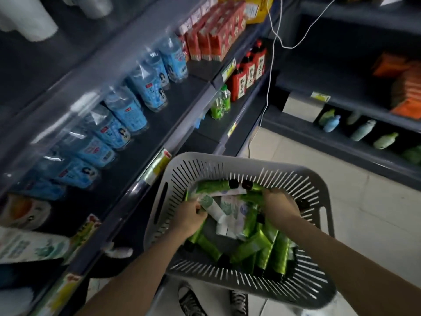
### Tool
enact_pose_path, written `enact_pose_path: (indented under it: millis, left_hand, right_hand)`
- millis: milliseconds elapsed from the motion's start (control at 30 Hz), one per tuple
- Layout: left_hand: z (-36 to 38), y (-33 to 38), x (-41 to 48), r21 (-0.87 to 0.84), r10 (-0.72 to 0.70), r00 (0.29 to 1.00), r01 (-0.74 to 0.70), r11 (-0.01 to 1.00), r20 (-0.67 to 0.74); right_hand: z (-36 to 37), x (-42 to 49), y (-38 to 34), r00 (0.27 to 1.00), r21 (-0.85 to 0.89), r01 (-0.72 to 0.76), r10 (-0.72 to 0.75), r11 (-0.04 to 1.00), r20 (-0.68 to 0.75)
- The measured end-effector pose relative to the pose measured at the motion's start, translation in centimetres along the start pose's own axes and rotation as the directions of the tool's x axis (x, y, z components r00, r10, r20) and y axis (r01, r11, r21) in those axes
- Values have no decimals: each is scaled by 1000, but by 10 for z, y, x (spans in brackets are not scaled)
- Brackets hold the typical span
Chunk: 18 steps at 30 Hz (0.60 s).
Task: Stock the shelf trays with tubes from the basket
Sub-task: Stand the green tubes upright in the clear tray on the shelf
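From the head view, green tubes (281,252) and some white ones lie piled in the grey basket (200,157). The left hand (190,218) has its grip closed round a white tube (213,209). The right hand (282,208) bends its fingers among the green ones; whether that grip holds one, I cannot tell. They look light, soft and glossy: better to take the middle of the body.

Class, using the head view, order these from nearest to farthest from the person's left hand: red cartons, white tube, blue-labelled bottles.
1. White tube: gripped by the left hand, inside the basket.
2. Blue-labelled bottles: on the shelf, to the left.
3. Red cartons: far along the shelving, top of view.
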<state>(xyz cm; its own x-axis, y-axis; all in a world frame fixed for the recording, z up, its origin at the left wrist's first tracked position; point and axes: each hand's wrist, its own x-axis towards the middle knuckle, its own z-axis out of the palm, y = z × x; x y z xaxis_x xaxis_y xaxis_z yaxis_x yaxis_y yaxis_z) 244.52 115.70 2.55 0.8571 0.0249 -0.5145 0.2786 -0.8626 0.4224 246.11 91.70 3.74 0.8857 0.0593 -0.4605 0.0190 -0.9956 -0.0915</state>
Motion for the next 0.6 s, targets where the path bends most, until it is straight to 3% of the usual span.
enact_pose_path:
  millis: [167,367,433,600]
  left_hand:
    - [5,8,26,10,19,999,-18,1000,-39]
    - [23,32,67,189,193,974,-168,968,-121]
    - [30,35,76,264,189,975,-154,952,-113]
    - [31,35,80,455,265,955,-177,873,-136]
  right_hand:
    - [10,5,0,1000,-172,4,0,985,27]
    - [8,6,3,999,-116,9,-5,993,37]
    - [4,6,2,1000,-59,21,-20,998,4]
    - [-16,2,2,999,267,-18,26,963,-25]
